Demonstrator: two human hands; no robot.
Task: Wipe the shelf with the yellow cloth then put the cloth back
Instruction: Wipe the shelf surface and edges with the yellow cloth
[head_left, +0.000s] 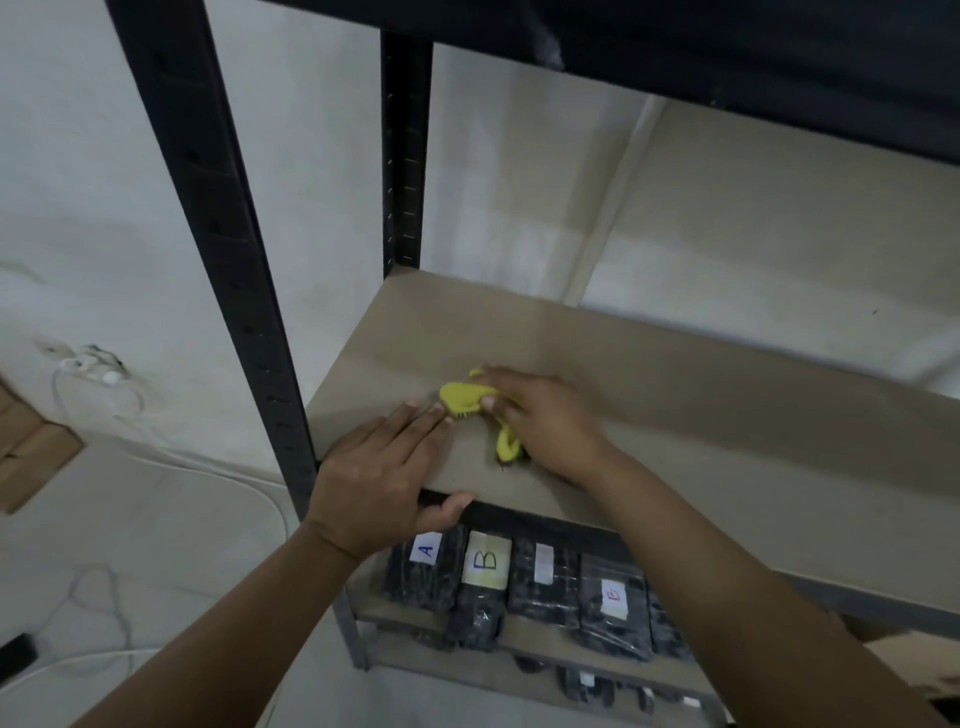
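A pale, scuffed wall (291, 156) backs a shelving unit with black metal uprights (208, 218), seen from above and close in. The brown board shelf (675, 395) runs from the near left upright away to the right, and most of its surface is bare.

The yellow cloth (462, 397) lies bunched on the shelf near its front left corner, with a twisted tail of it trailing toward the front edge. The right hand (545, 421) rests on top of the cloth with the palm down; its grip is closed on the cloth, the thumb tucked against the near side of the bundle and the fingers curled over the far side. The left hand (379, 478) lies flat on the shelf just beside the cloth, its fingertips (431, 410) reaching almost to the yellow bundle (whether they actually touch it cannot be told). Its grip is spread open on the board, the thumb hooked under the shelf's front edge.

On the lower shelf (571, 652), directly beneath the hands, a row of dark wrapped packets (613, 608) lies side by side, some with paper labels; one reads A (426, 548) and the next B (485, 561). White cables (124, 415) trail down the wall and across the floor at the left.
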